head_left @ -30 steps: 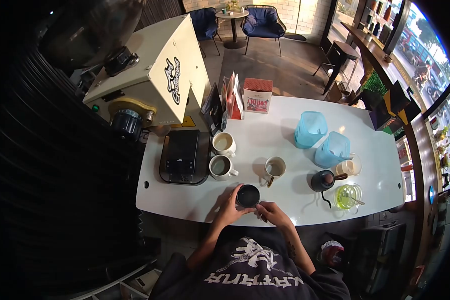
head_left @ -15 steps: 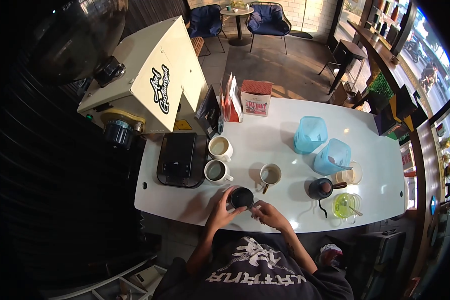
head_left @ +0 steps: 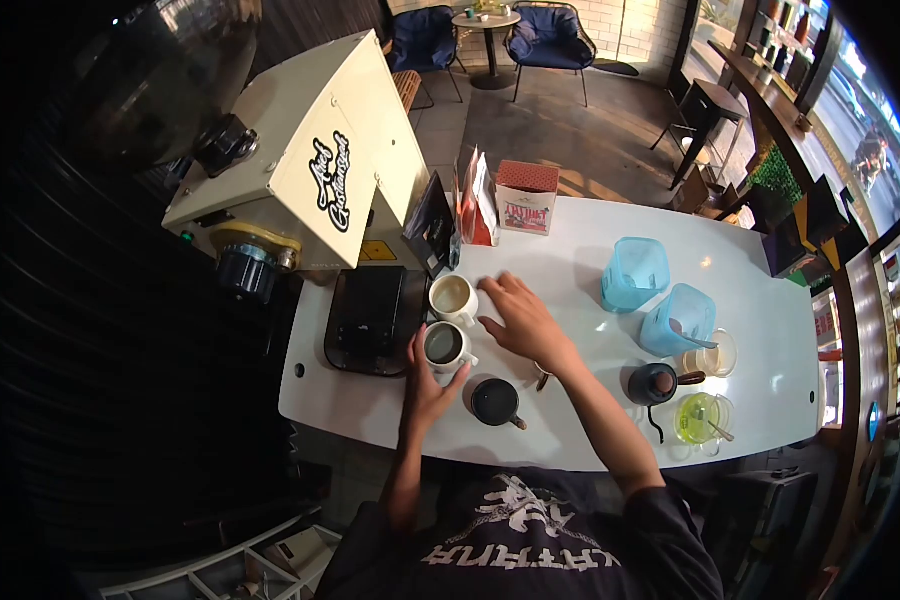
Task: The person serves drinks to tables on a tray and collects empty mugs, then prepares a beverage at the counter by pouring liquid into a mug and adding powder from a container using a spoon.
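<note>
My left hand [head_left: 430, 392] is wrapped round the nearer white mug [head_left: 459, 362], with the thumb at its front and the fingers along its left side; dark liquid shows inside. Beyond it stands a second white mug [head_left: 453, 315] holding a paler, cloudy liquid. My right hand [head_left: 518, 318] reaches over the table with its fingers stretched out, close to the right side of that farther mug. A dark cup [head_left: 495, 402] stands alone near the front edge, its handle toward the lower right. My right forearm hides most of another cup, leaving its handle [head_left: 542, 380] showing.
A black scale [head_left: 365, 315] sits under the cream grinder [head_left: 300, 150] at left. Bags [head_left: 478, 205] and a red-and-white box [head_left: 527, 200] stand at the back. Rightward are two blue containers [head_left: 634, 270], a black kettle [head_left: 652, 383] and a glass of green liquid [head_left: 698, 418].
Both hands have let go of the dark cup, which now stands on the table. The left hand has moved onto the nearer white mug; the right has reached forward toward the farther one.
</note>
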A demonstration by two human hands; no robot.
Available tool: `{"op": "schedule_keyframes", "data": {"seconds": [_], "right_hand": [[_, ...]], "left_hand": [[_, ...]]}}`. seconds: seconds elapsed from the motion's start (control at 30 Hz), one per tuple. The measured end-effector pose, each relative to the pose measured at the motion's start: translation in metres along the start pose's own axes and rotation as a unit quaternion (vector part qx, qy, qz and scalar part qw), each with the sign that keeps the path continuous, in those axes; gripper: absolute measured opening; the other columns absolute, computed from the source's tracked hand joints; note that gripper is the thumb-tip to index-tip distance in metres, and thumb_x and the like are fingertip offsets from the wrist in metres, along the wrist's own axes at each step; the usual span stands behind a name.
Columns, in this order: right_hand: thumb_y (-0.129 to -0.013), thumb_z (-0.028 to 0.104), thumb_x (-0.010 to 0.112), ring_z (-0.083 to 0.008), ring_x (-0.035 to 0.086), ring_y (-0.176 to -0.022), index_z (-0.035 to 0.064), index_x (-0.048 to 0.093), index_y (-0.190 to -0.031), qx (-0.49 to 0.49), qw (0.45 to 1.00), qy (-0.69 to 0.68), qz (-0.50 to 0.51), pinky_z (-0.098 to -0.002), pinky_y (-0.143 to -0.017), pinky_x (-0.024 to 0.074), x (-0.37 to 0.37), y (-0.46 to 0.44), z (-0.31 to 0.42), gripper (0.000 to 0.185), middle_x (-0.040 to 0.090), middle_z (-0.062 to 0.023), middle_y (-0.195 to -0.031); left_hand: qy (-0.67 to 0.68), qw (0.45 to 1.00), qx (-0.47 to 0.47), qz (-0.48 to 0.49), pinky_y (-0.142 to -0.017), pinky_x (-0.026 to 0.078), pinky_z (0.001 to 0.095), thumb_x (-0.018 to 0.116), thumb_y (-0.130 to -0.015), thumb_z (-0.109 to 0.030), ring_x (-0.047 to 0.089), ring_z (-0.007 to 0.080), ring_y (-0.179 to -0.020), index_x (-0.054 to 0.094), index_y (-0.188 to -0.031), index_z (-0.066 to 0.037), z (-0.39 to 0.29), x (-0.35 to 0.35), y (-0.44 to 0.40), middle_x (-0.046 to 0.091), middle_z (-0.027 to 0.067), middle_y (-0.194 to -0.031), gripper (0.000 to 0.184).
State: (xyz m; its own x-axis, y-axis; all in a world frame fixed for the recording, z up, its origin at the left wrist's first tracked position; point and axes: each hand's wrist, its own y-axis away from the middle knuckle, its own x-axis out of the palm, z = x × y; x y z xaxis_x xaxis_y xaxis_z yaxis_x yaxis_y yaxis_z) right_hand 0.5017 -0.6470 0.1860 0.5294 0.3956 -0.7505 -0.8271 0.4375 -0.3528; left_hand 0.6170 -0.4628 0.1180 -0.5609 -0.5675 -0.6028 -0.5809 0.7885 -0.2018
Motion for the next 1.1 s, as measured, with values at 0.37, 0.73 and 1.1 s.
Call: {"op": "schedule_keyframes", "data": {"seconds": [0.37, 0.73, 1.1], "right_hand": [[-0.055, 0.018, 0.087, -0.0434, 0.058, -0.109, 0.0154, 0.035, -0.143, -0.007, 0.958, 0.054, 0.281, -0.0462, -0.088, 0.0533, 0.110, -0.083, -0.069, 0.102, 0.046, -0.0214, -0.132], [-0.054, 0.019, 0.088, -0.0405, 0.063, -0.103, 0.0121, 0.036, -0.141, 0.076, 0.946, 0.118, 0.293, -0.0445, -0.087, 0.0537, 0.068, -0.066, -0.066, 0.102, 0.053, -0.0234, -0.122], [-0.053, 0.012, 0.087, -0.0439, 0.061, -0.104, 0.0088, 0.039, -0.130, 0.176, 0.936, 0.153, 0.264, -0.0469, -0.085, 0.0552, 0.016, -0.037, -0.126, 0.090, 0.051, -0.0250, -0.123]], "left_hand": [[0.003, 0.999, -0.034, -0.013, -0.107, 0.032, 0.0499, 0.075, -0.081, -0.025, 0.034, 0.0454, -0.131, 0.012, -0.147, 0.003, 0.000, 0.024, -0.010, 0.027, 0.0316, -0.140, 0.096], [-0.015, 0.998, -0.035, -0.050, -0.103, 0.035, 0.0502, 0.076, -0.078, -0.025, 0.040, 0.0463, -0.123, 0.019, -0.142, 0.009, -0.001, 0.044, -0.025, 0.035, 0.0325, -0.131, 0.092], [-0.020, 0.996, 0.079, 0.026, -0.105, 0.031, 0.0497, 0.077, -0.073, -0.019, 0.035, 0.0448, -0.124, 0.024, -0.142, 0.001, 0.003, 0.083, -0.085, 0.034, 0.0295, -0.131, 0.089]]}}
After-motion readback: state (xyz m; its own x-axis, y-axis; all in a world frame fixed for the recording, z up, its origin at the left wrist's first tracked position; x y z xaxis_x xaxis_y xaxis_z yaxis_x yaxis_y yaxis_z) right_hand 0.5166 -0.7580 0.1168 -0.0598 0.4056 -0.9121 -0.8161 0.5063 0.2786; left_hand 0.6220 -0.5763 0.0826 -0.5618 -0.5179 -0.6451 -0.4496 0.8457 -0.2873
